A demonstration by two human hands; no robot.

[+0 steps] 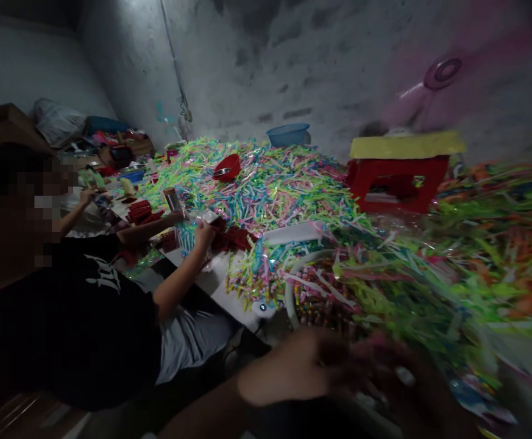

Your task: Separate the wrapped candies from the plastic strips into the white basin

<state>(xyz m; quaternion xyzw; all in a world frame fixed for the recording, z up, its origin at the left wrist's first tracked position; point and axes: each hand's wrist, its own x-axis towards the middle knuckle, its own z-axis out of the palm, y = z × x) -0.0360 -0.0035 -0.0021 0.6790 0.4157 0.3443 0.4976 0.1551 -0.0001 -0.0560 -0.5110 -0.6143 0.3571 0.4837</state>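
Observation:
My left hand (288,369) reaches in from the bottom middle, its fingers lost in blur and shadow. My right hand (407,384) is close beside it on the right, dark and smeared. A small pale spot shows at the right hand, but I cannot make out what it is. Just beyond both hands stands a round tub with a pale rim (292,299). Thin sticks with coloured beads or tips (314,299) fill it. Green and yellow plastic strips (384,299) spill over its right side.
A co-worker in a black shirt (87,317) sits at left, handling a clear bag. Behind lies a big heap of colourful strips (266,189) with a red bowl (227,167) and blue basin (288,135). A red stool (398,177) and pink fan (443,73) are at right.

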